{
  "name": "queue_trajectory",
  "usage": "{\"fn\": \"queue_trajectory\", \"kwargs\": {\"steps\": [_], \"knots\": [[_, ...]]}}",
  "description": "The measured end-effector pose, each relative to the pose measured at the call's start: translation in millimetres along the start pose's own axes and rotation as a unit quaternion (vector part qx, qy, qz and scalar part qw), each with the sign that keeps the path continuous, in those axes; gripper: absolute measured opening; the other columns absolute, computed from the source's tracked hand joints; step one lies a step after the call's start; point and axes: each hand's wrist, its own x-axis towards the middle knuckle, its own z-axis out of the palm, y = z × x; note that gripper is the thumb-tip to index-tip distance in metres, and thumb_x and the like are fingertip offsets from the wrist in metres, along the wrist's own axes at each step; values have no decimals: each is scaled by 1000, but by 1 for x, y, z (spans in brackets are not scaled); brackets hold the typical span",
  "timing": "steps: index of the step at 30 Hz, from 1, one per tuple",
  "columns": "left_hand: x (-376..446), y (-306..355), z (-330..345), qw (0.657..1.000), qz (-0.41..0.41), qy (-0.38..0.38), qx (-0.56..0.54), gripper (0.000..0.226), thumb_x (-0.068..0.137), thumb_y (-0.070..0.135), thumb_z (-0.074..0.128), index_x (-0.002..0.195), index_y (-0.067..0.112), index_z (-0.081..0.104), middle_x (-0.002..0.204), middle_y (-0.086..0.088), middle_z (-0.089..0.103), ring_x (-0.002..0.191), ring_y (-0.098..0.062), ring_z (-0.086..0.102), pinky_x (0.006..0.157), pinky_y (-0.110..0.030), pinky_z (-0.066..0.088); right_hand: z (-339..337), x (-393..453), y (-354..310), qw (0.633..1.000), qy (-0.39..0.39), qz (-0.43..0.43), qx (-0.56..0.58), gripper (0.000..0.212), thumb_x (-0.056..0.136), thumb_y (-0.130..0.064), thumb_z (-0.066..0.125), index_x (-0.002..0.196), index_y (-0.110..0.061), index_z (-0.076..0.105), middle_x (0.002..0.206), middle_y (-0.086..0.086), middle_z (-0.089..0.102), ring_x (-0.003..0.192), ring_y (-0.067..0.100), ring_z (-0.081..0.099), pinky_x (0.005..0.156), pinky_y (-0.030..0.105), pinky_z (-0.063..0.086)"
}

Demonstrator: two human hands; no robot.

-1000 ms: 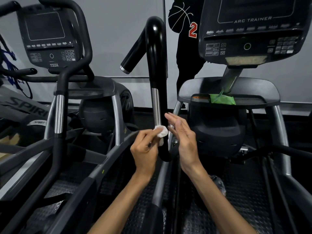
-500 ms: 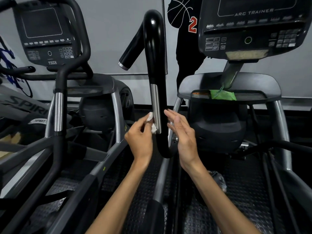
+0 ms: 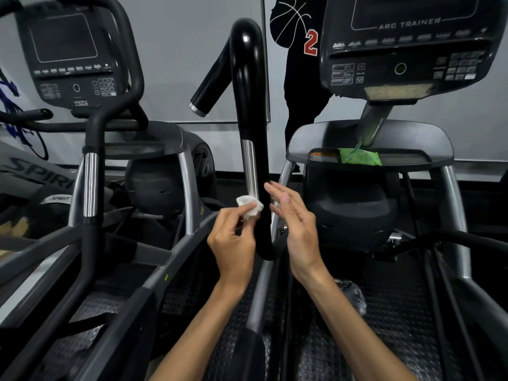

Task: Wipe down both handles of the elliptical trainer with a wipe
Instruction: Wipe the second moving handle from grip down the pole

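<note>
Okay, my left hand (image 3: 233, 243) pinches the wipe (image 3: 249, 206) against the near handle (image 3: 248, 149), right hand (image 3: 297, 229) open-fingered beside it; other handle not yet wiped, I'd guess.

Grey wall (image 3: 176, 50) behind black studded rubber floor (image 3: 398, 312).

handle (image 3: 248, 86) flanked by open gaps; console (image 3: 406, 48) crowds right, frame rail (image 3: 189, 188) left.

Left hand (image 3: 233, 240) presses wipe (image 3: 249, 206) against black handle (image 3: 247, 78).
</note>
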Motion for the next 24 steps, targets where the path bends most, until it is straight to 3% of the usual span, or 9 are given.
{"fn": "queue_trajectory", "kwargs": {"steps": [3, 6, 10, 12, 16, 20, 24], "knots": [[-4, -13, -6, 997, 66, -37, 34, 24, 79, -5, 80, 98, 8, 76, 92, 0, 71, 84, -8, 66, 75, -30, 57, 0, -1, -2, 1000, 0, 5, 8, 46, 103, -40, 43, 131, -12, 67, 141, -3, 59, 135, 12, 53, 114, 45, 44], [9, -23, -7, 1000, -7, -13, 22, 25, 84, 11, 80, 107, 14, 71, 103, 3, 73, 91, -16, 70, 77, -45, 59, 1, -1, -3, 1000, -1, 10, 10, 46, 104, -35, 41, 131, -9, 67, 141, -2, 59, 134, 10, 54, 111, 37, 47], [-11, -20, -1, 989, 111, -60, 72, 16, 90, 14, 68, 101, 4, 74, 93, -4, 73, 83, -19, 67, 72, -38, 55, 0, 0, -5, 999, 9, 16, 28, 43, 104, -33, 38, 126, -13, 69, 139, -2, 62, 132, 9, 56, 104, 30, 48], [-23, -24, -3, 986, 125, -86, 72, 15, 90, 13, 68, 99, 3, 75, 92, -4, 73, 83, -19, 66, 73, -35, 53, -2, 0, -5, 999, 16, 20, 32, 42, 104, -35, 37, 125, -17, 69, 138, -2, 62, 132, 8, 55, 104, 31, 47], [-19, -23, 2, 994, 75, -17, 76, 13, 84, 7, 75, 97, 7, 77, 89, 0, 73, 82, -18, 63, 75, -27, 50, -9, -2, -5, 999, 28, 27, 27, 44, 103, -39, 37, 127, -18, 67, 137, -2, 63, 130, 8, 56, 111, 41, 46], [-26, -19, 3, 992, 76, -37, 90, 13, 83, 12, 77, 96, 13, 78, 90, 6, 73, 85, -16, 63, 74, -33, 52, -13, -5, -6, 999, 17, 36, 19, 45, 102, -43, 36, 128, -23, 67, 137, -7, 62, 130, 7, 56, 111, 39, 45], [-20, -20, 2, 997, -65, -4, 40, 15, 86, 21, 80, 99, 14, 74, 95, 6, 70, 90, -16, 62, 79, -35, 51, -12, -7, -5, 999, 14, 48, 8, 49, 102, -46, 35, 131, -22, 66, 138, -8, 62, 129, 6, 56, 110, 36, 46]]}}
